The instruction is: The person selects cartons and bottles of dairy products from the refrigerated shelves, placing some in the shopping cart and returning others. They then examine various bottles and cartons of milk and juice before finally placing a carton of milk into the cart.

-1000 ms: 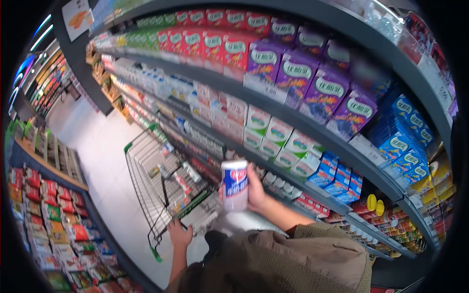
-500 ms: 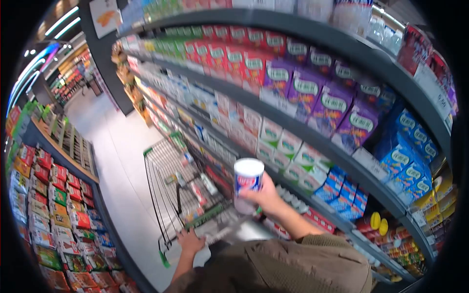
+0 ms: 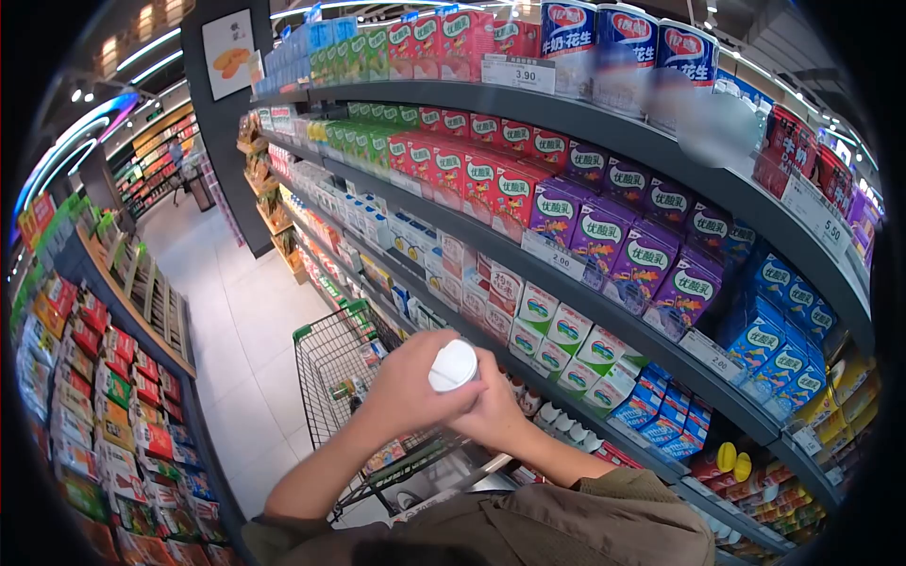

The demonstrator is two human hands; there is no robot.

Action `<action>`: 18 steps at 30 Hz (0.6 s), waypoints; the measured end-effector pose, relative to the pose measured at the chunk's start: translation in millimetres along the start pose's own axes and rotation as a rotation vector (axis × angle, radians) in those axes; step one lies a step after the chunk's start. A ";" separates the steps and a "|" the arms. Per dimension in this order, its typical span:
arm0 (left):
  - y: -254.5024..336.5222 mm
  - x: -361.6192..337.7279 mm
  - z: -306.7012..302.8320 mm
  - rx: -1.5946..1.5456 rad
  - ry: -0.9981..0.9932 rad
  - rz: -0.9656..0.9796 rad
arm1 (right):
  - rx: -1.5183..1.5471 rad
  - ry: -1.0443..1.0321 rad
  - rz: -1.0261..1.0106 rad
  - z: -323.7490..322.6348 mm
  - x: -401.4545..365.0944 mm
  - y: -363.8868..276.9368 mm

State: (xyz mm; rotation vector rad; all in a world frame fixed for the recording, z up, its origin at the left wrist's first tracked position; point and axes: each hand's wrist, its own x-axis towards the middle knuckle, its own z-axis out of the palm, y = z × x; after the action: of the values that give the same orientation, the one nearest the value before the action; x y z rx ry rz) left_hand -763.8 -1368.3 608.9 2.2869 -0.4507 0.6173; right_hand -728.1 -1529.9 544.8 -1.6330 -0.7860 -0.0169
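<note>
Both hands are wrapped round a drink can in front of my chest, and its round white lid [image 3: 454, 366] faces up toward me. My left hand [image 3: 411, 382] closes over the near left side and top edge of the can. On the other side, my right hand [image 3: 493, 404] grips it with the thumb beside the lid. The fingers cover nearly all of the can's body. Below and behind the hands stands a wire shopping cart [image 3: 326, 382] with several packages inside.
Shelves to the right hold red drink cartons [image 3: 462, 170], purple cartons [image 3: 604, 241] and similar blue-and-white cans [image 3: 623, 52] on top. A price-tagged shelf edge [image 3: 396, 92] runs along the aisle. Snack packets [image 3: 118, 406] line the left side. Pale floor [image 3: 250, 316] lies between.
My left hand has left the cart handle and moved up onto the can. The can, held only by my right hand before, has tipped its lid toward me and shifted slightly left.
</note>
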 end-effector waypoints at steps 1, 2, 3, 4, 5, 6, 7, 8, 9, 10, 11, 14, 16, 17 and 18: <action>-1.2 12.5 -4.9 0.011 -0.002 0.063 | 0.050 0.010 0.010 -1.4 2.8 -1.8; -2.2 26.9 -10.8 0.021 -0.003 0.126 | 0.022 0.100 -0.187 0.8 6.0 0.4; -2.3 42.5 -16.4 0.030 -0.004 0.190 | 0.052 0.121 -0.214 -1.7 6.4 0.8; 3.2 58.9 -24.3 -0.053 -0.001 0.116 | 0.081 0.142 -0.240 -6.5 5.3 1.9; 5.4 76.5 -35.5 -0.101 0.007 0.135 | 0.108 0.163 -0.268 -11.7 3.8 3.4; 17.2 93.6 -49.7 -0.115 0.035 0.133 | 0.203 0.199 -0.263 -13.8 0.4 12.5; 29.0 112.5 -67.5 -0.099 0.020 0.094 | 0.165 0.214 -0.251 -16.1 -5.2 24.6; 26.2 133.9 -76.6 -0.115 0.134 0.198 | 0.126 0.226 -0.239 -18.7 -12.9 38.8; 29.5 158.7 -93.2 -0.099 0.166 0.321 | 0.084 0.234 -0.227 -21.2 -20.9 53.6; 34.1 187.3 -104.6 -0.145 0.215 0.430 | -0.043 0.136 -0.114 -23.9 -27.7 68.4; 44.4 209.2 -119.5 -0.260 0.160 0.358 | -0.169 0.042 -0.003 -24.7 -34.0 85.8; 68.0 271.1 -161.0 -0.075 0.225 0.444 | -0.620 -0.284 0.070 -18.2 -62.5 160.7; 95.1 293.2 -174.1 -0.156 0.183 0.489 | -0.912 -0.360 0.044 -12.1 -94.3 198.6; 103.3 305.7 -173.0 -0.180 0.224 0.546 | -1.035 -0.417 0.030 -11.7 -103.6 205.1; 108.1 322.6 -162.2 -0.168 0.385 0.673 | -1.027 -0.432 0.077 -8.9 -114.5 220.6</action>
State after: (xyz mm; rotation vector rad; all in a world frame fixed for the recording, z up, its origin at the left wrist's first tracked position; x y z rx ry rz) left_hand -598.1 -1370.8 947.5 1.7710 -1.0431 1.2646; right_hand -703.4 -1593.5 305.6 -2.6954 -1.1377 -0.0134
